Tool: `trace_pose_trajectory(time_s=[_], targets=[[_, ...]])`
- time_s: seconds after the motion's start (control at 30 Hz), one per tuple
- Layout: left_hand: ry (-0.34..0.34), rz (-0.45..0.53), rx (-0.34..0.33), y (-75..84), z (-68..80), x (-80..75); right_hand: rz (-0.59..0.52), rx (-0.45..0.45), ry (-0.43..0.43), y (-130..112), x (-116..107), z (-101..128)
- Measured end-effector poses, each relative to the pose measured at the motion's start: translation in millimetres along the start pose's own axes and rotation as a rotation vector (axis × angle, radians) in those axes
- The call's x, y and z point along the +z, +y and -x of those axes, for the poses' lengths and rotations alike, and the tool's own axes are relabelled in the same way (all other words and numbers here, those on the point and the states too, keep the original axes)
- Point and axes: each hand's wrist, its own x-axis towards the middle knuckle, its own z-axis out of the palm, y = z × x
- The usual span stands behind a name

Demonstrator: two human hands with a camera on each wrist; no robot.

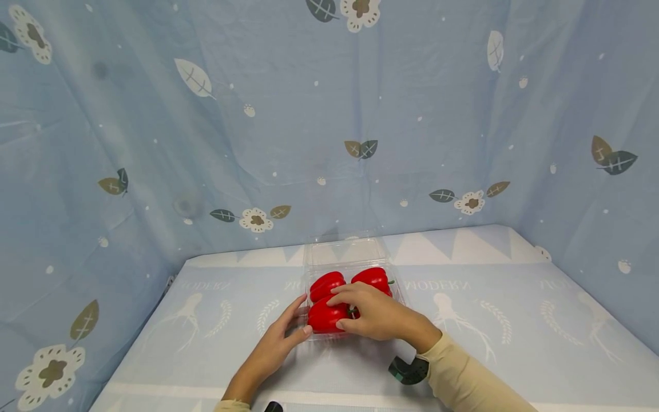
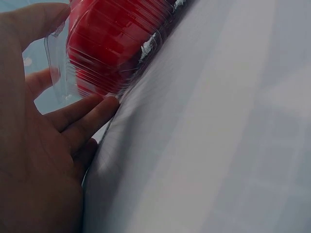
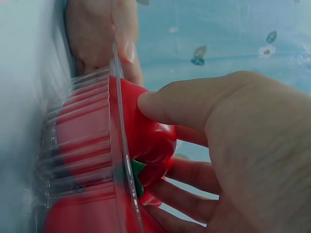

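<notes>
Several red bell peppers sit in a clear plastic container (image 1: 315, 337), its clear lid (image 1: 345, 252) folded open towards the back. My right hand (image 1: 378, 312) grips the front-left bell pepper (image 1: 323, 316) from above. In the right wrist view, the thumb presses this pepper's near side (image 3: 143, 131) by its green stem, and the other fingers reach around its far side. My left hand (image 1: 273, 346) rests against the container's front-left corner. Its thumb touches the rim, while mostly straight fingers (image 2: 90, 114) lie along the wall. Under my right hand, the front-right pepper is largely hidden.
Beneath the container lies a pale patterned tablecloth (image 1: 206, 320). A blue curtain (image 1: 309, 114) with leaves and flowers hangs behind the table and along both sides. A black device (image 1: 409, 371) is at my right wrist.
</notes>
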Motion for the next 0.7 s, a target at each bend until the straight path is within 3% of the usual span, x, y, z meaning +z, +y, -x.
trace_pose_trajectory(time_s=[0.7], targets=[[0.004, 0.019, -0.008, 0.0, 0.5, 0.8, 0.079, 0.027, 0.005, -6.0, 3.2, 0.6]])
